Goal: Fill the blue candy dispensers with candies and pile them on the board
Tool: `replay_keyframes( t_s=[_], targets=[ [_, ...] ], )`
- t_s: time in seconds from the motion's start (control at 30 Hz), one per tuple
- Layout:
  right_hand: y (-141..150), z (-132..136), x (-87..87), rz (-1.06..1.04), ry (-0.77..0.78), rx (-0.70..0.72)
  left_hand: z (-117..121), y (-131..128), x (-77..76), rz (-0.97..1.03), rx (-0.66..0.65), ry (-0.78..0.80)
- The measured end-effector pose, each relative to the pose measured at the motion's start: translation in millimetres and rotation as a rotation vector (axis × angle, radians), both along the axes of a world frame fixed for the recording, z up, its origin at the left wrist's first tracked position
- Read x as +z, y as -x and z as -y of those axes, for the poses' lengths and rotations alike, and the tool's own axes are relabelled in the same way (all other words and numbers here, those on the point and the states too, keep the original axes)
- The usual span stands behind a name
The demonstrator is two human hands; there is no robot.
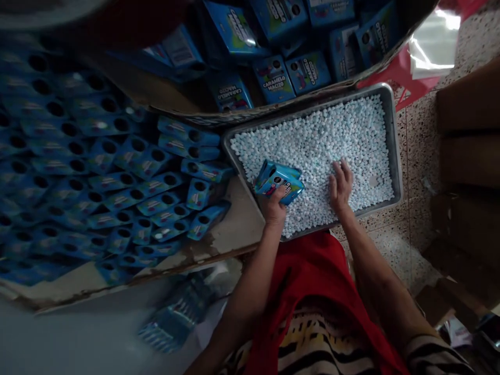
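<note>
My left hand (275, 209) grips a small blue candy box (276, 182), thumb on its printed face, above the left part of a metal tray (396, 151). What looks like another blue box or an open flap shows just behind it. Small white and pale blue candies (312, 135) fill the tray in a loose layer. My right hand (341, 186) rests on the candies right of the box, its fingers apart and their tips at the candy surface. Whether any candies lie under its palm is hidden.
Rows of blue boxes with dark round holes (133, 195) cover the table on the left. Behind the tray, a large cardboard carton (172, 96) holds blue boxes marked "Caramelo Macizo". Brown cartons (469, 161) are stacked at right. A red apron (312, 276) meets the tray's near edge.
</note>
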State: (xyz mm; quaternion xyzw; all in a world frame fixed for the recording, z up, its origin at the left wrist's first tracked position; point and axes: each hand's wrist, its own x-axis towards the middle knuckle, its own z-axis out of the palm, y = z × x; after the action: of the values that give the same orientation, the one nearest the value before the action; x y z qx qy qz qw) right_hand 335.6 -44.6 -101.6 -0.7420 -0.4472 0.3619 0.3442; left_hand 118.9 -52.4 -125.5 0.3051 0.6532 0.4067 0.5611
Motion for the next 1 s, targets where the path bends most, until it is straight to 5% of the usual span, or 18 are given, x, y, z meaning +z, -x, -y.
replay_keyframes(
  t_s=[0.1, 0.17, 0.3, 0.43, 0.57, 0.7, 1.0],
  targets=[
    [38, -5, 1.6, -0.125, -0.030, -0.076, -10, -28, -3.2, 0.138, 0.294, 0.061],
    [51, -9, 2.5, -0.195, -0.072, -0.197, -19, -48, 1.1, 0.304, 0.374, 0.096],
    [57, -21, -3.5, -0.523, -0.078, -0.616, -34, -70, 19.6, 0.495, 0.244, 0.077],
    [46, -38, -3.5, -1.098, 0.024, -0.853, -48, -44, 35.6, 0.320, -0.043, -0.142],
    [28, -45, 12.4, -1.360, 0.055, -0.835, -62, 8, 37.3, -0.041, -0.343, -0.419],
    [20, -41, 36.3, -1.404, 0.049, -0.704, -64, 39, 28.2, -0.165, -0.552, -0.449],
    [59, -48, 90.3, -1.255, -0.104, -0.294, -61, 37, 31.9, -0.241, -0.597, -0.384]
  ],
)
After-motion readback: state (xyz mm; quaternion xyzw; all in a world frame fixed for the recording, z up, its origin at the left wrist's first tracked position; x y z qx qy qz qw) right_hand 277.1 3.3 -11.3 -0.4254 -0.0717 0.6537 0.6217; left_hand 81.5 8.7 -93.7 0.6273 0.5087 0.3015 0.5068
